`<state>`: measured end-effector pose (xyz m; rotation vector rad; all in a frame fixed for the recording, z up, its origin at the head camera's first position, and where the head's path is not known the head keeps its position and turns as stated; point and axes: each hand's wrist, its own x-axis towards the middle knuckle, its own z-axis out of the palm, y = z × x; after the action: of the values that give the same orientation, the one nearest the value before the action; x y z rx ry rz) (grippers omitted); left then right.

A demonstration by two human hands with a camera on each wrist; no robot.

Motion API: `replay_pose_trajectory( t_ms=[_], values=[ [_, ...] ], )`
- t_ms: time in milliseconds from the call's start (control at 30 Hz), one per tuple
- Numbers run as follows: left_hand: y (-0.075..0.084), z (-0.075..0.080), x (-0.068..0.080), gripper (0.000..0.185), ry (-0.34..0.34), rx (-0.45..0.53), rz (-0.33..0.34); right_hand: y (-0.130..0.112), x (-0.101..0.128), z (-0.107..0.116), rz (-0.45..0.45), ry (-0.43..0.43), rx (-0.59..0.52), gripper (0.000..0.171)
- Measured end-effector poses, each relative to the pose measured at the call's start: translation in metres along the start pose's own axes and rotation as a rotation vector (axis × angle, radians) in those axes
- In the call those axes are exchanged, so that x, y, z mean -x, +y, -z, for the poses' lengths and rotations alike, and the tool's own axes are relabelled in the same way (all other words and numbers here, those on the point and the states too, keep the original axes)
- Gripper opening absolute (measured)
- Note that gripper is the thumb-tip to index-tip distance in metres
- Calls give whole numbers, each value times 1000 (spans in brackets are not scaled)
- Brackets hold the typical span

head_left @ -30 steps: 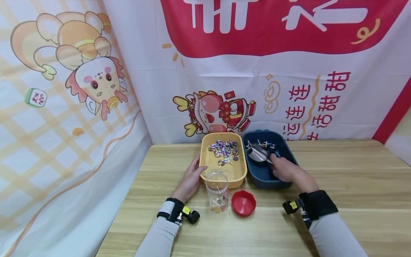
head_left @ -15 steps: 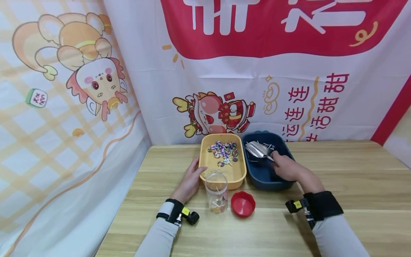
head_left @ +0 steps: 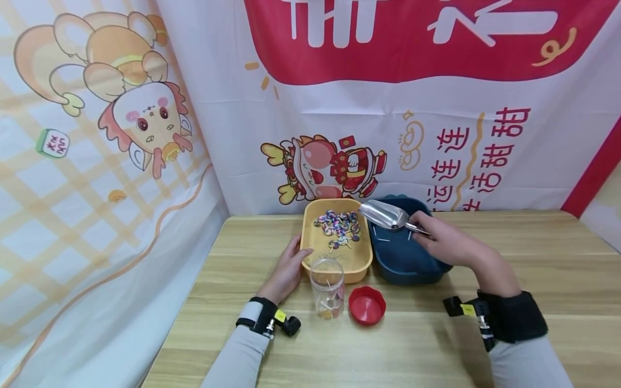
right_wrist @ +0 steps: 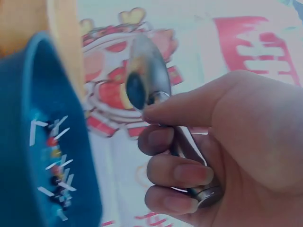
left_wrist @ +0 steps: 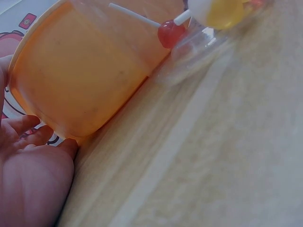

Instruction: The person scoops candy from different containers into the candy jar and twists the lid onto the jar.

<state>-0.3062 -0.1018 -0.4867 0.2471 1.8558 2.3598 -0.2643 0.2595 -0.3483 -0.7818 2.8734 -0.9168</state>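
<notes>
My left hand (head_left: 285, 272) holds the left wall of the yellow bin (head_left: 314, 254), thumb over the rim and fingers outside. A cluster of small swirl lollipops (head_left: 339, 223) lies in that bin. My right hand (head_left: 448, 237) grips a metal scoop (head_left: 385, 215) by its handle, fingers wrapped round it in the right wrist view. The scoop is held above the dark blue bin (head_left: 412, 267), its tip over the side where the two bins meet. Ball lollipops (right_wrist: 56, 168) with white sticks lie in the blue bin.
A clear jar (head_left: 328, 293) with a few lollipops inside stands before the yellow bin. Right of it, a red scalloped lid (head_left: 367, 307) lies on the wooden table (head_left: 524, 258). A printed cloth (head_left: 417, 97) hangs behind the bins.
My right hand has lifted the scoop up out of the blue bin, and its tip has moved left toward the yellow bin. The left hand keeps its hold on the yellow bin.
</notes>
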Motion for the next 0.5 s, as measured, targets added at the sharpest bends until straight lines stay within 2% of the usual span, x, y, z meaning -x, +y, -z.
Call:
replay_pose_trajectory(
  t_ms=[233, 500],
  values=[
    [2, -1, 0, 69, 3, -6, 10, -24, 17, 16, 20, -45, 17, 24],
    [2, 1, -1, 70, -3, -9, 28, -49, 32, 28, 61, -103, -51, 20]
  ],
)
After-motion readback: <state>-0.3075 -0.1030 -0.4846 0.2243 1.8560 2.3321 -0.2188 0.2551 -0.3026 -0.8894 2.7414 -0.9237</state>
